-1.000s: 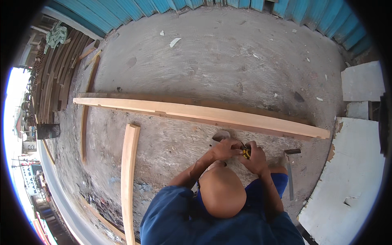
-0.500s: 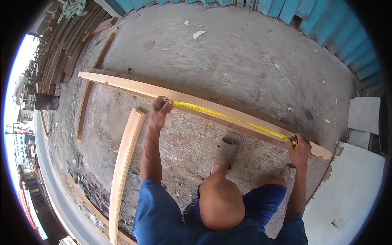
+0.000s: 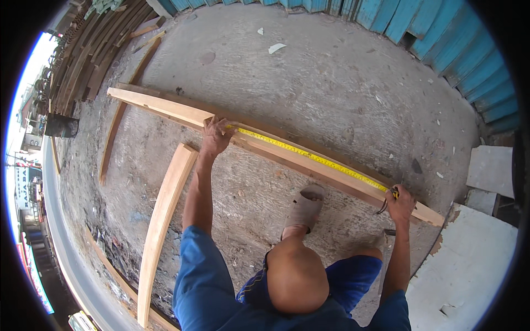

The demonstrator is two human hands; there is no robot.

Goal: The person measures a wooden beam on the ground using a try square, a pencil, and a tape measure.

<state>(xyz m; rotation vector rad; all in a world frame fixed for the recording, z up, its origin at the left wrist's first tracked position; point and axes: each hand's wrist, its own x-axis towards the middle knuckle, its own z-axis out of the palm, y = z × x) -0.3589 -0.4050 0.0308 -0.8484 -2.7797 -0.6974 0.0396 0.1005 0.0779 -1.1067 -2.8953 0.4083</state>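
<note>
A long pale wooden beam (image 3: pixel 165 108) lies slantwise on the ground in front of me. Along its upper face runs the yellow blade of a tape measure (image 3: pixel 309 155), pulled out straight. My left hand (image 3: pixel 216 135) rests on the beam and pinches the blade's far-left end; its fingers partly cover that end. At the right, close to the beam's near-right end, my right hand (image 3: pixel 401 205) is closed around the tape case, which is mostly hidden in the fingers. A dark strap loop hangs beside that hand.
A second pale board (image 3: pixel 165 226) lies left of my left forearm. Thinner timber (image 3: pixel 113 138) crosses under the beam's left end. Stacked planks (image 3: pixel 94 47) and a dark bucket (image 3: pixel 62 126) stand far left. White panels (image 3: pixel 469 265) lie right; a blue corrugated wall (image 3: pixel 441 38) stands behind.
My left hand has moved up onto the beam. The tape blade has shifted from the beam's near edge onto its upper face. My right hand has stayed closed around the case.
</note>
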